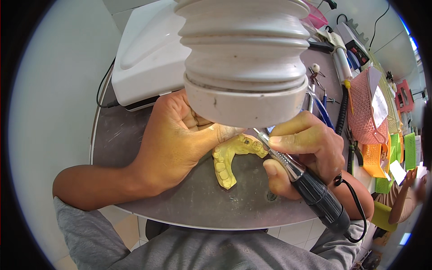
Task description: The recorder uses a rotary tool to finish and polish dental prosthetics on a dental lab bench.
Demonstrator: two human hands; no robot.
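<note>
A yellow plaster dental cast [221,165], horseshoe-shaped with moulded teeth, is below the mouth of a ribbed white suction hose [245,58]. My left hand [177,139] is closed beside the cast's upper left, its thumb stretched along the cast's far edge. The hose hides its fingertips, so I cannot make out what they pinch. My right hand [310,148] grips a rotary handpiece [315,191] with a silver front and black body, like a pen. The handpiece's slim tip points up and left, close to my left thumb tip, above the cast's right arm.
A white machine housing [150,54] stands at the back left of the grey table [189,204]. Hand tools and a coiled black cable [344,108] lie along the right side. Beyond are a pink basket [365,112], orange and green baskets, and another person's arm [400,202].
</note>
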